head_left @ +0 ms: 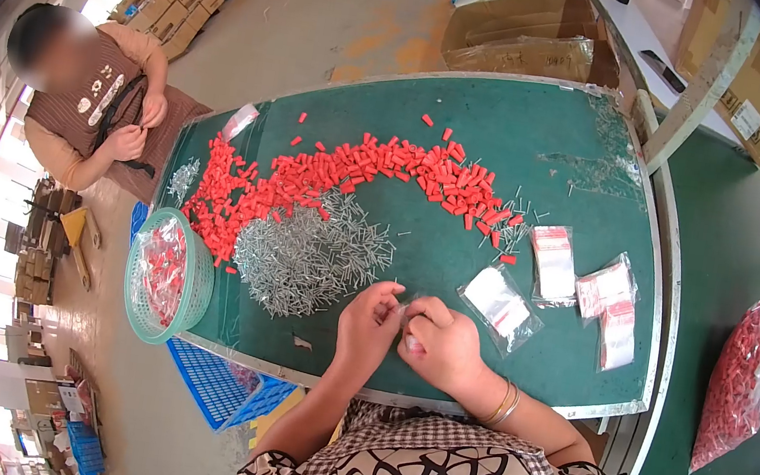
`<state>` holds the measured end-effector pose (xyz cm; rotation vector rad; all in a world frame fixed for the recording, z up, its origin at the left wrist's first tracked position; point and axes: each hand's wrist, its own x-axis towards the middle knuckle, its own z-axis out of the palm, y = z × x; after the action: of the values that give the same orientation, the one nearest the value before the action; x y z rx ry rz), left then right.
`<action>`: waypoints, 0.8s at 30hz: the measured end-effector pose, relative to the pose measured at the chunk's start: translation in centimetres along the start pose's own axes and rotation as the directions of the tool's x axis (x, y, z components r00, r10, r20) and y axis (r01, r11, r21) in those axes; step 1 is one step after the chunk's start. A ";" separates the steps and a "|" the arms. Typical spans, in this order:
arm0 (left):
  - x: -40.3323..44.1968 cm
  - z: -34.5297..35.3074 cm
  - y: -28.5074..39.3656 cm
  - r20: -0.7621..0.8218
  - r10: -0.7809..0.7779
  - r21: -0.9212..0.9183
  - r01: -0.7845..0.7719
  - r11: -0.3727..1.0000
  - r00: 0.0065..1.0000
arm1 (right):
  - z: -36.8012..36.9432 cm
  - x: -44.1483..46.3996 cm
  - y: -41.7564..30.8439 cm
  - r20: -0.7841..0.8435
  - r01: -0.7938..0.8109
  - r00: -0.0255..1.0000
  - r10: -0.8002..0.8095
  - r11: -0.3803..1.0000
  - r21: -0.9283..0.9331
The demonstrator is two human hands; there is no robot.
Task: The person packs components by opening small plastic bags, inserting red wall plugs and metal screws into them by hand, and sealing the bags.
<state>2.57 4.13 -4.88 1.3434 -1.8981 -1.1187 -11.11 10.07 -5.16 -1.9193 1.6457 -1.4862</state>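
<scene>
My left hand (368, 325) and my right hand (444, 346) meet just above the green table, close to its front edge. Fingers of both are closed, pinching a small clear plastic bag (403, 313) that is mostly hidden. A bit of red and white shows inside my right hand's curled fingers. Left of my left hand lies a heap of metal screws (310, 252). Behind it curves a long pile of red plastic plugs (351, 164). To the right of my right hand is a pack of clear plastic bags (500, 305).
More bag packs (553, 264) lie on the table's right side. A green basket (197, 294) holding filled bags stands at the left edge. Across the table's left end sits a co-worker (93, 100). A large bag of red plugs (743, 386) rests on the right-hand table.
</scene>
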 end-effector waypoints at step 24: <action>0.2 -2.1 0.1 0.199 -0.106 -0.261 0.157 0.953 0.974 | -1.0 1.2 0.3 0.252 -0.006 0.968 -0.009 0.998 0.057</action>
<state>4.18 3.32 -3.70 1.2607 -1.7147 -1.5584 -12.25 9.43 -4.27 -1.9840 1.4742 -1.2152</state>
